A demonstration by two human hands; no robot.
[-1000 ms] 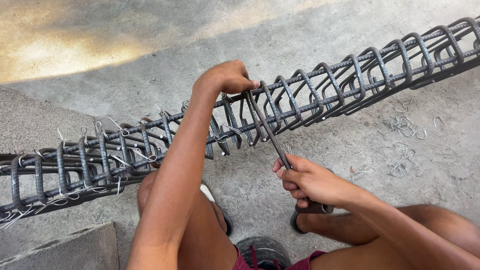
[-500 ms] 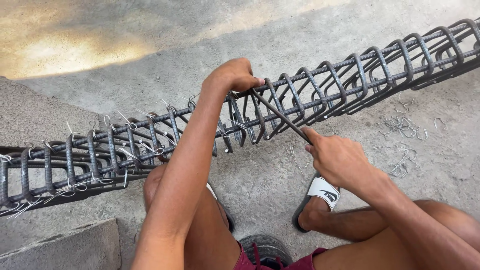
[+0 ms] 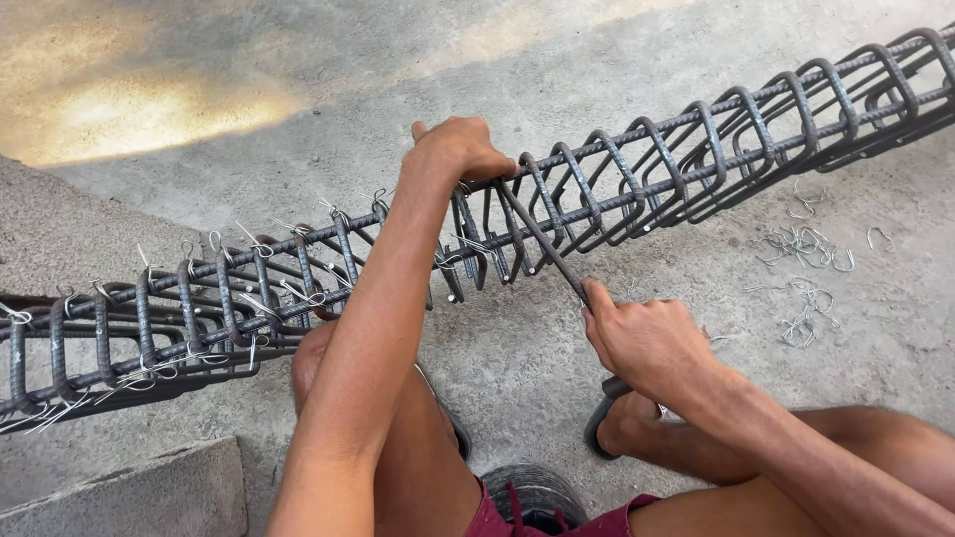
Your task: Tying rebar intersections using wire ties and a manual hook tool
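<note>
My left hand [image 3: 460, 151] clamps the rebar cage [image 3: 637, 169] on the concrete floor [image 3: 557, 50] to steady it, right hand [image 3: 647, 343] fingers closed around the hooked tying tool [image 3: 542, 239] at a joint.

The rebar cage [image 3: 637, 189] lies across the floor [image 3: 617, 60], from the left edge up to the far right corner. The left hand [image 3: 460, 149] rests on top of the cage near its middle. The right hand [image 3: 647, 338] is in front of the cage, nearer the person, and holds a thin hook tool [image 3: 542, 239] that reaches up to the cage just beside the left hand. Loose wire ties [image 3: 806, 249] lie on the floor to the right, in front of the cage. A concrete block [image 3: 129, 492] sits at the near left corner.
</note>
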